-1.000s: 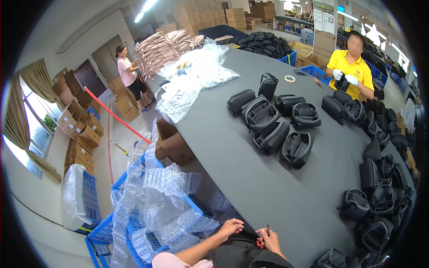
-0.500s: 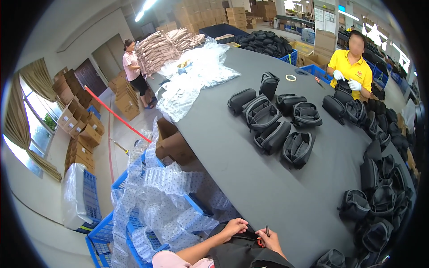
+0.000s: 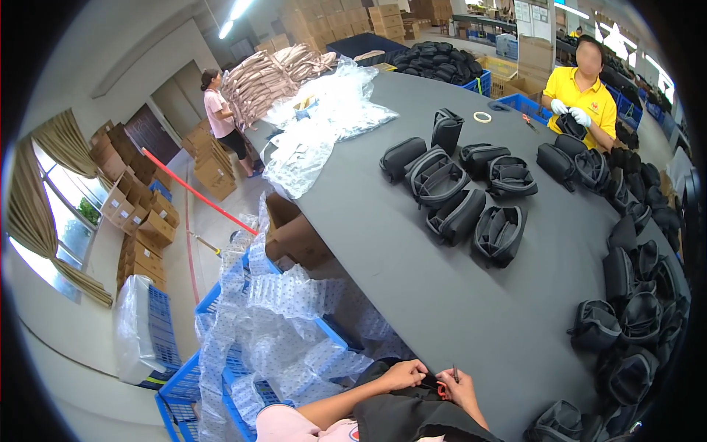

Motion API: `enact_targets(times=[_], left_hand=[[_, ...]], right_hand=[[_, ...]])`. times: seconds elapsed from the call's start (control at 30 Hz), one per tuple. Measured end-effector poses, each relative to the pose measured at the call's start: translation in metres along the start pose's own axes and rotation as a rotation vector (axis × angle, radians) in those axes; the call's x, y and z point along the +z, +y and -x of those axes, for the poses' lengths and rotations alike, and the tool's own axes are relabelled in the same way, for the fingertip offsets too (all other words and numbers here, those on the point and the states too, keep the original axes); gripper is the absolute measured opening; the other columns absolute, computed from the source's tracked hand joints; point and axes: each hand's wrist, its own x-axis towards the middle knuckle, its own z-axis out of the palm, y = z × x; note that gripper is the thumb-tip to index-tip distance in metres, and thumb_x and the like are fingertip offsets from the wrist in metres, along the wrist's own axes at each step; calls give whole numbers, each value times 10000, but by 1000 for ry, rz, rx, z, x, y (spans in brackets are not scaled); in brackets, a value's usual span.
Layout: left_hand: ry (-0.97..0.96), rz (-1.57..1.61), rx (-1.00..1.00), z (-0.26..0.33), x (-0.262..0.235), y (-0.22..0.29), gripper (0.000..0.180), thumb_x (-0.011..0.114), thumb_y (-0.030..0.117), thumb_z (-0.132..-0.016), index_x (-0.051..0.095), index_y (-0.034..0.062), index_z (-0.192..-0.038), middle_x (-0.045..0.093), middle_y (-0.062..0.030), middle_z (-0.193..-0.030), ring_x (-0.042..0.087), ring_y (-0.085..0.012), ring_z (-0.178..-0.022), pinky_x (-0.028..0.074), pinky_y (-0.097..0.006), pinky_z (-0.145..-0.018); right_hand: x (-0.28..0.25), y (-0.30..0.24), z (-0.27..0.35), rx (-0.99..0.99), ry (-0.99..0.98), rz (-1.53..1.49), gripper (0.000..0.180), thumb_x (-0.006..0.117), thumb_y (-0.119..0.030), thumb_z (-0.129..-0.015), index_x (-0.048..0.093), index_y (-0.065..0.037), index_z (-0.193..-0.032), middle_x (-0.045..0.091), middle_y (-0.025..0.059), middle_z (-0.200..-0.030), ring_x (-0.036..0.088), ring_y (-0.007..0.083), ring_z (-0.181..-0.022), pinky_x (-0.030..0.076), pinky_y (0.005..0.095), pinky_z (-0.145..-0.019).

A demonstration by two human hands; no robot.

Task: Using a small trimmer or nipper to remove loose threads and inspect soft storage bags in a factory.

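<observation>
Little has shifted since the earlier frames: both hands stay at the bench's near edge, at 6 o'clock in the view, while the person in pink by the far wall at 11 o'clock has stepped slightly. The left hand [image 3: 401, 376] pinches the edge of a black fabric piece [image 3: 409, 416] that lies over the person's lap and against the dark bench [image 3: 442, 295]. The right hand [image 3: 464, 387] is closed around small orange-handled snips [image 3: 444, 387], whose thin tip pokes up beside the fingers. Both grips are closed, left on fabric, right on the tool.

Judging by this, the step in hand looks like trimming at the fabric's edge. A next move would call for keeping the edge taut and the blades clear of the left fingertips, which sit just beside them.

Black padded cases [image 3: 456, 191] lie grouped at 1 o'clock, with more heaped along 3 to 5 o'clock. Bubble wrap [image 3: 280, 331] fills blue crates at 8 o'clock. A person in yellow [image 3: 582, 96] works at the far end.
</observation>
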Motion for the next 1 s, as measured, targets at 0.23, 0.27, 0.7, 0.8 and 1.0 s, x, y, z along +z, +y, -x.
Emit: enact_targets(times=[0.23, 0.27, 0.7, 0.8, 1.0], left_hand=[[-415, -345, 291, 4, 11, 8, 477, 579, 363, -850, 518, 28, -1183, 611, -136, -1074, 593, -219, -995, 460, -324, -871], [-413, -348, 293, 5, 12, 13, 477, 579, 363, -850, 518, 28, -1183, 611, -136, -1074, 593, -219, -995, 460, -324, -871], [-553, -564, 497, 6, 14, 29, 450, 582, 395, -835, 569, 37, -1106, 603, -123, -1058, 569, -255, -993, 444, -361, -870], [-543, -629, 550, 9, 13, 35, 388, 584, 369, -835, 598, 54, -1062, 602, -99, -1015, 559, -258, -967, 445, -368, -849], [-577, -567, 514, 11, 13, 39, 338, 602, 319, -828, 613, 47, -1029, 620, -94, -961, 580, -230, -921, 465, -347, -811]], right_hand=[[-40, 18, 20, -72, 291, -186, 206, 520, -189, -906, 598, -3, -866, 451, -27, -517, 383, 51, -373, 295, 197, -357], [-45, 20, 23, -103, 362, -209, 209, 514, -192, -910, 587, -2, -862, 427, -29, -498, 372, 54, -362, 287, 200, -350], [-19, 24, 20, -91, 266, -257, 203, 513, -203, -917, 570, -9, -897, 421, -21, -494, 392, 66, -388, 301, 206, -371], [-15, 18, 20, -69, 261, -213, 203, 513, -198, -915, 577, -5, -908, 429, -20, -499, 392, 66, -395, 296, 207, -378], [-19, 14, 20, -74, 272, -212, 209, 503, -196, -919, 581, -3, -901, 431, -23, -498, 387, 63, -394, 285, 208, -377]])
